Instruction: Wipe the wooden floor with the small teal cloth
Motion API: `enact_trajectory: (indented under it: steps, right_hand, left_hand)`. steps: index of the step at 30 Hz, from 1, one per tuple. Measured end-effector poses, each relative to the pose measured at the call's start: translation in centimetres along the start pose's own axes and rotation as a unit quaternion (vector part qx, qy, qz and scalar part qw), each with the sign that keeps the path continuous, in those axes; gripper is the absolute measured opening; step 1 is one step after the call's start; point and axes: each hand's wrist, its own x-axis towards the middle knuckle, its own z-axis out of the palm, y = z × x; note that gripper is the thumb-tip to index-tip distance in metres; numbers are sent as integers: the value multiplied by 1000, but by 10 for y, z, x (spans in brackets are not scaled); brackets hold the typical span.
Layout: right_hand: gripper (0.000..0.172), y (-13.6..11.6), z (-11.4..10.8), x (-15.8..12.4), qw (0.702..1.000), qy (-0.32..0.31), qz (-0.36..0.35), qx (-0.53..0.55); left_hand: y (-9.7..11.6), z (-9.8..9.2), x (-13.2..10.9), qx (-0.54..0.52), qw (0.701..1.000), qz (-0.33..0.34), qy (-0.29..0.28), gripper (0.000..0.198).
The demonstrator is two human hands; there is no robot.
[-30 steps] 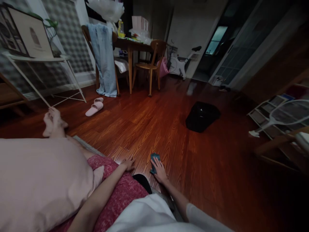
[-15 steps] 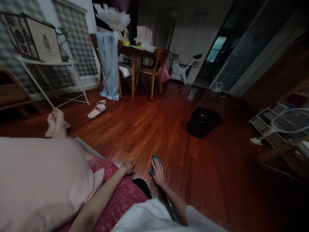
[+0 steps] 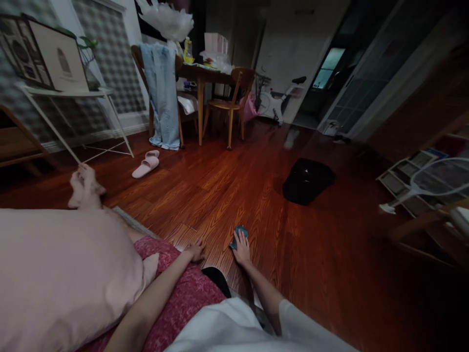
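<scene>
My right hand (image 3: 242,249) presses down on a small teal cloth (image 3: 241,230) on the wooden floor. Its fingers are stretched out over the cloth, which shows past the fingertips and along the left side of the hand. To the left, my left hand (image 3: 197,250) rests palm down on the floor beside the red patterned fabric (image 3: 176,288) over my lap. Its fingers are spread, with nothing in them.
A black bin (image 3: 309,181) stands on the floor ahead to the right. Pink slippers (image 3: 146,164) lie ahead to the left, near a wooden chair (image 3: 230,100) and table. A large pink pillow (image 3: 66,274) covers my legs. At right, a white racket (image 3: 436,178) leans by a shelf.
My right hand has slid a short way forward across the floor, and the cloth has moved with it and looks more bunched. My left hand has stayed in place.
</scene>
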Motion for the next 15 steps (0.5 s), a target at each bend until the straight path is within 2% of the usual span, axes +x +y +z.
enact_trajectory:
  steps: [3, 5, 7, 11, 15]
  right_hand:
    - [66, -6, -2, 18, 999, -4, 36, -4]
    - [68, -8, 1, 13, 999, -3, 37, -5]
    - [71, -9, 6, -5, 1000, -4, 10, -3]
    - [78, -6, 14, -63, 997, -25, -68, 3]
    - [89, -5, 14, -107, 995, -51, -85, 0]
  left_hand:
    - [0, -1, 0, 0, 1000, -2, 1, 79]
    - [-1, 0, 0, -1, 1000, 0, 0, 79]
    - [-1, 1, 2, -6, 1000, 4, 4, 79]
    - [-1, 2, 2, -19, 1000, 2, 16, 79]
    - [1, 2, 1, -17, 1000, -11, 5, 78]
